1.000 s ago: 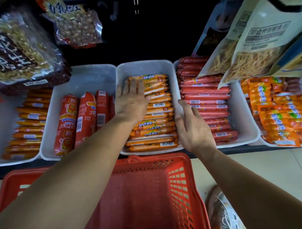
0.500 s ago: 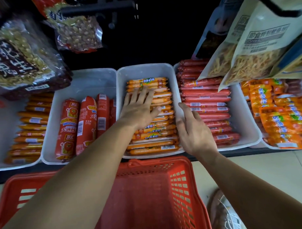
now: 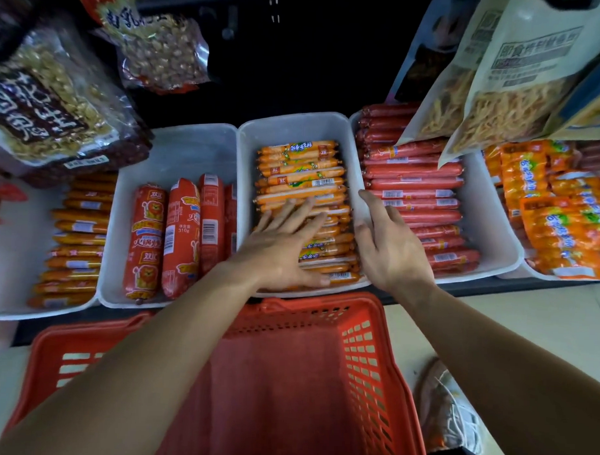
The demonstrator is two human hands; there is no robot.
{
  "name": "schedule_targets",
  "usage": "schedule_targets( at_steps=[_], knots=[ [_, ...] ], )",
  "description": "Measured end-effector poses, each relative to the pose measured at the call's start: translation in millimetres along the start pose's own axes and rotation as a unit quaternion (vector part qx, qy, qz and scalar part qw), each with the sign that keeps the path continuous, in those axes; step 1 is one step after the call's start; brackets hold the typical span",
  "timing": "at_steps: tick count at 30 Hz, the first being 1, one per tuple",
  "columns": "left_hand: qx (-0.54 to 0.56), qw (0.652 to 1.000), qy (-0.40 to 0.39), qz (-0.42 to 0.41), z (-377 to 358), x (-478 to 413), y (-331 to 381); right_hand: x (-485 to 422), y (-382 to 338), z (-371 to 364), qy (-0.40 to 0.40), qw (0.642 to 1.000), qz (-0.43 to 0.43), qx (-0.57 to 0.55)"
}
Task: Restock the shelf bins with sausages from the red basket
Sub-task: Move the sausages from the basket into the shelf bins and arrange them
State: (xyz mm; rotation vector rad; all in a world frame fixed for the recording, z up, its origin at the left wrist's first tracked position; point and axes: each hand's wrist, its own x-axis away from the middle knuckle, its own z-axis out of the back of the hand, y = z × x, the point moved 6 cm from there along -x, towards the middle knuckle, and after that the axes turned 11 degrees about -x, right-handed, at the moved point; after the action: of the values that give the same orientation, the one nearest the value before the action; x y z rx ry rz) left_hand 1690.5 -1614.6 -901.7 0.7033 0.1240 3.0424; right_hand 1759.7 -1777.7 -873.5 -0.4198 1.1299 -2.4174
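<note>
The red basket (image 3: 365, 359) stands below the shelf edge, with no sausages showing in the part my arms leave visible. Above it a white middle bin (image 3: 295, 125) holds rows of orange sausages (image 3: 300, 166). My left hand (image 3: 284, 243) lies flat on the near rows, fingers straight and spread. My right hand (image 3: 390, 244) rests on the rim between this bin and the white bin (image 3: 489, 227) of red sausages (image 3: 416, 177), fingers relaxed, holding nothing.
A bin (image 3: 182, 148) of thick red sausages (image 3: 179, 236) sits left of the middle one, then a tray of thin orange sticks (image 3: 77, 240). Orange packs (image 3: 564, 216) lie far right. Hanging snack bags (image 3: 511, 74) overlap the right bins; peanut bags (image 3: 54, 106) hang left. A shoe (image 3: 451, 423) shows below.
My left hand has slid back from the far rows to the near rows of orange sausages. My right hand stays at the bin's right rim.
</note>
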Motion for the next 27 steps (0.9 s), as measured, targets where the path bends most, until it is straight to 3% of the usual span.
schedule_targets(
  at_steps=[6, 8, 11, 13, 19, 23, 27],
  knots=[
    [0.007, 0.993, 0.112, 0.025, 23, -13, -15, -2, 2, -1, -0.001, 1.0, -0.007, 0.007],
    [0.048, 0.994, 0.086, 0.038, 20, -13, -17, -3, 2, -2, 0.002, 1.0, -0.003, 0.004],
    [0.021, 1.0, -0.001, 0.011, 4, -11, -5, -3, 3, -2, 0.005, 1.0, -0.001, 0.005],
    [0.013, 1.0, -0.017, 0.01, -1, -10, -4, -3, 2, -2, 0.005, 1.0, 0.0, 0.003],
    [0.01, 1.0, 0.023, 0.018, 7, -17, 4, -3, 3, -1, 0.004, 1.0, -0.002, 0.006],
    [-0.006, 0.994, 0.108, 0.006, 15, -15, -7, -3, 2, 0, 0.004, 1.0, -0.003, 0.007],
    [0.039, 0.992, 0.119, 0.018, 12, -16, -14, -2, 1, -1, 0.003, 1.0, -0.003, 0.007]
  ],
)
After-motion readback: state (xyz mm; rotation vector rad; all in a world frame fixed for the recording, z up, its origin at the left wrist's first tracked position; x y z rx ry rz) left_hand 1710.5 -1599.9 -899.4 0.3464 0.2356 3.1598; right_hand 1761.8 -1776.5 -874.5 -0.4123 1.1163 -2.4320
